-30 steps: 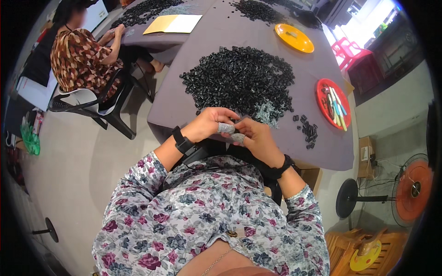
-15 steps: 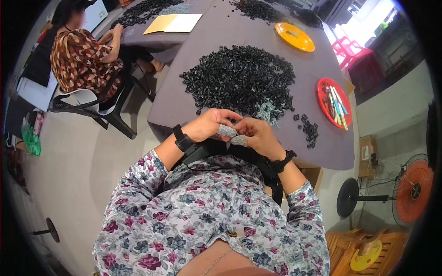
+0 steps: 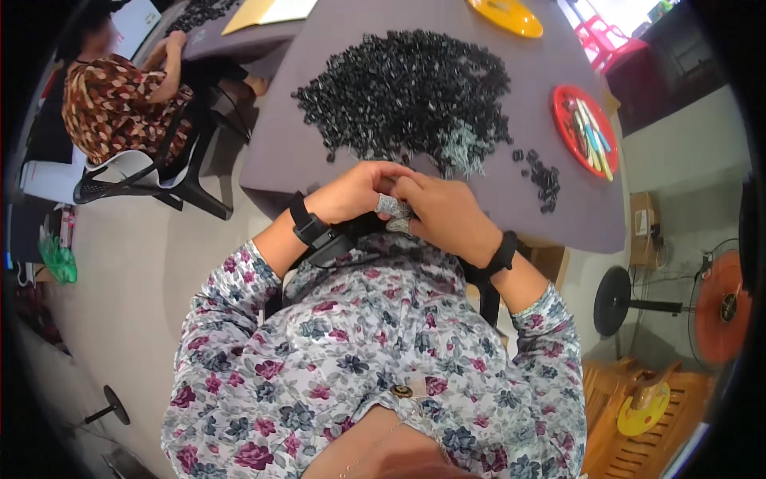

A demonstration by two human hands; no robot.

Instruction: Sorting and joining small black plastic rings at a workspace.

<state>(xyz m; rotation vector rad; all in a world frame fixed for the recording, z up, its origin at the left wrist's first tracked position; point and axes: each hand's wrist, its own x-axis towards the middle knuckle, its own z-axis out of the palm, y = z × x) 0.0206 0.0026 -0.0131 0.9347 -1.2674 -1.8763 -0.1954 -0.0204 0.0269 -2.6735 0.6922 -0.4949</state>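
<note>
Pressed left hand (image 3: 359, 191) against right hand (image 3: 451, 214), could not tell around what; held both just short of black pile (image 3: 399, 92), with right nearer grey scraps (image 3: 463, 148).

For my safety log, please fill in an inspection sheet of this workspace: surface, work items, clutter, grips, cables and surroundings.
Surface: table covered in gray cloth.
Work items: large pile of black pieces, pale strands at its near edge, small black group to the right.
Clutter: red plate holding slim tools; yellow plate farther back.
Grips: left grip and right grip together at the table's near edge; anything held is hidden.
Cables: thin cords near the cardboard box.
Surroundings: seated co-worker at left; fan and wooden chair at right.
</note>
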